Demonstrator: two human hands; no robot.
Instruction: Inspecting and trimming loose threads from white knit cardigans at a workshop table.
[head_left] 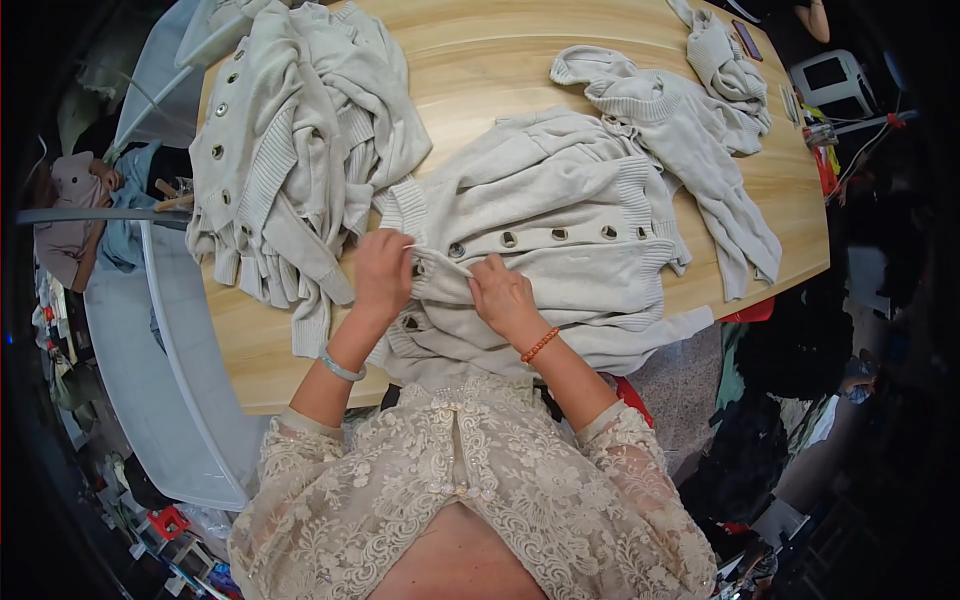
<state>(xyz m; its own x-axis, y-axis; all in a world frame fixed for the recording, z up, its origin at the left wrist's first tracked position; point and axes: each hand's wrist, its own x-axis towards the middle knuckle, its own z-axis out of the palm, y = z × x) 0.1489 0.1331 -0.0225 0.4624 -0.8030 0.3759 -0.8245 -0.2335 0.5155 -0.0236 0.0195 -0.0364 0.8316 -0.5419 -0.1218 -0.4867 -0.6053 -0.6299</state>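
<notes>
Gripping the edge of a pale grey cardigan (580,275) with the left hand (384,270), fingers curled in and closed at the tips. Pinching the same cloth with the right hand (508,300), thumb and fingers together, a little farther right and slightly nearer the body. Hard to tell the exact layer of knit between the fingertips.

Spread flat under both hands, reaching well past the right hand on its right side, with the long axis running sideways, left to right. Held near its left end by the left hand; bulk of the garment nearer to the right hand. Just beyond the right fingertips, a row of buttons (559,234) along that same sideways line. In the gap between the hands, close by the left fingertips, a single button (419,268).

Left of the left hand and beyond it, a heap of similar cardigans (300,150). Beyond the right hand, off to its right, another knitted cardigan (690,130) with a sleeve trailing back. Beneath everything, a wooden table (470,45). Just behind the right hand, on the wrist, a red bead bracelet (540,346); behind the left, a pale bangle (343,371).
</notes>
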